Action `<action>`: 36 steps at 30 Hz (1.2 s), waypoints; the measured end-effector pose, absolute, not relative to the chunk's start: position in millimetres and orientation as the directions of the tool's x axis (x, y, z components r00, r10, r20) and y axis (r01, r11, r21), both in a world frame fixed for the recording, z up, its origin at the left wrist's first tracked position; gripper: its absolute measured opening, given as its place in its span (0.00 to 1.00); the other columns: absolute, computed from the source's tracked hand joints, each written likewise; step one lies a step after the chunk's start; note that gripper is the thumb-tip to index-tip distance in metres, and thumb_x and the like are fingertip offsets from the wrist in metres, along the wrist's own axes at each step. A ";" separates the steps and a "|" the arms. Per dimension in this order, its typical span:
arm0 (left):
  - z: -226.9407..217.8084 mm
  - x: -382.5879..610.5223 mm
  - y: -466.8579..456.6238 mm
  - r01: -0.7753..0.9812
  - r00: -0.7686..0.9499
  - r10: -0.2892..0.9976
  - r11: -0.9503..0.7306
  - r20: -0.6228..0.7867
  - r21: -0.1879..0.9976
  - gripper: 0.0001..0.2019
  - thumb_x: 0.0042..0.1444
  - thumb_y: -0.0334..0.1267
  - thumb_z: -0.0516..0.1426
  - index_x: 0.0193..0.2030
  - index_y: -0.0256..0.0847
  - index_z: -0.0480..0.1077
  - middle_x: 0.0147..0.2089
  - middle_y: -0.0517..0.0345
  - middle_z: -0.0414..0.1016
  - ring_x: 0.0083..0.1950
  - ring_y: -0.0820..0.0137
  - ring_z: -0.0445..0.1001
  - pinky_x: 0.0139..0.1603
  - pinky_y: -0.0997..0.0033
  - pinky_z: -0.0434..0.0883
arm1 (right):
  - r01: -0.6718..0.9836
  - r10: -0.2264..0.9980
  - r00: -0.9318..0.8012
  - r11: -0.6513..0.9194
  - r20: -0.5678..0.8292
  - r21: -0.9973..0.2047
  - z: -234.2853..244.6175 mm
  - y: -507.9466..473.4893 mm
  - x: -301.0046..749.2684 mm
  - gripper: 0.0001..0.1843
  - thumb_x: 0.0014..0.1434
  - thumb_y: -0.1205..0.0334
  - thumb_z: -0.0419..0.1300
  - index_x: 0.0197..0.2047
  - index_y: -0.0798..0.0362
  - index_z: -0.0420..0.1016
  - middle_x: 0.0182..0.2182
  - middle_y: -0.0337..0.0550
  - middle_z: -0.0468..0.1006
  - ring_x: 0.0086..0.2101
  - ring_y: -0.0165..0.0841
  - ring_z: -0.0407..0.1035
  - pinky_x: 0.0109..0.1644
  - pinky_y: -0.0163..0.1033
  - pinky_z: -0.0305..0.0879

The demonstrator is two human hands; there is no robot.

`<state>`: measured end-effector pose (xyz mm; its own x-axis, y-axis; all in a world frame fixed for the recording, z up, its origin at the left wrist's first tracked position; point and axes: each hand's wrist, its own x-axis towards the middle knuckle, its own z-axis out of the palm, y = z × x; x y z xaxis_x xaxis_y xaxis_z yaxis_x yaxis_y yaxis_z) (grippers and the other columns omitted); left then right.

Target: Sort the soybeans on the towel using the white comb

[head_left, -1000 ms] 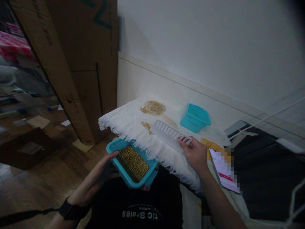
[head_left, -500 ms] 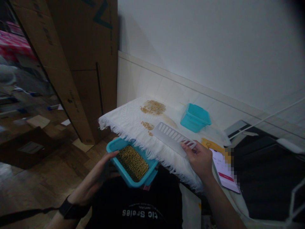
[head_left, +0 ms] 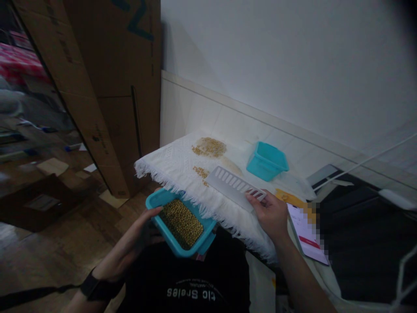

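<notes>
My left hand (head_left: 143, 228) grips the left side of a turquoise plastic basket (head_left: 210, 239), thumb over the rim, just below the table's fringed front edge. Soybeans (head_left: 182, 221) cover the basket's bottom. In my right hand (head_left: 269, 213) is the right end of a flat grey slotted plastic plate (head_left: 224, 184), held by thumb and fingers. The plate lies low over the white tablecloth (head_left: 169, 158), its left end beside a small scatter of soybeans (head_left: 200, 172). Farther back lies a larger pile of soybeans (head_left: 210, 147).
A second turquoise basket (head_left: 267, 161) stands at the back by the wall. Right of my right hand are a lit phone (head_left: 306, 234) and a yellow item (head_left: 289, 198). A tall cardboard box (head_left: 120, 130) stands left of the table, with papers on the floor.
My right hand has shifted slightly left with the slotted plate, whose end is now closer to the small soybean scatter. The left hand and its basket look still.
</notes>
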<state>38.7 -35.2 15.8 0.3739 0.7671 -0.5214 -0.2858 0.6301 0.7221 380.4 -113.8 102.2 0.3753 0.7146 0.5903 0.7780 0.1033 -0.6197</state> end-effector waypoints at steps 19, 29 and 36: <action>17.9 38.4 -36.4 -0.301 0.371 0.773 0.624 -0.515 0.721 0.32 0.59 0.49 0.70 0.69 0.45 0.73 0.66 0.43 0.83 0.54 0.50 0.88 0.44 0.58 0.85 | 0.766 0.776 0.297 0.154 0.557 -0.624 107.9 -114.6 368.7 0.13 0.61 0.49 0.68 0.34 0.49 0.87 0.27 0.42 0.87 0.26 0.40 0.82 0.31 0.38 0.78; 15.0 38.8 -34.7 -0.298 0.361 0.767 0.634 -0.530 0.714 0.34 0.57 0.51 0.72 0.68 0.45 0.74 0.59 0.42 0.87 0.53 0.48 0.88 0.46 0.55 0.85 | 0.768 0.702 0.405 0.087 0.586 -0.635 105.5 -107.1 384.6 0.14 0.61 0.48 0.69 0.36 0.50 0.86 0.28 0.43 0.87 0.27 0.41 0.82 0.31 0.40 0.76; 16.9 38.3 -36.1 -0.306 0.377 0.774 0.623 -0.509 0.720 0.31 0.58 0.48 0.71 0.66 0.44 0.75 0.62 0.42 0.86 0.57 0.48 0.87 0.47 0.56 0.85 | 0.780 0.716 0.399 0.065 0.573 -0.623 93.7 -97.3 389.2 0.15 0.61 0.47 0.68 0.37 0.51 0.86 0.28 0.43 0.87 0.28 0.41 0.81 0.31 0.39 0.74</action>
<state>38.3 -36.1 16.9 0.3767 0.7737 -0.5094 -0.3064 0.6230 0.7197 389.2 -97.3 93.7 0.3987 0.7157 0.5734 0.7796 0.0648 -0.6229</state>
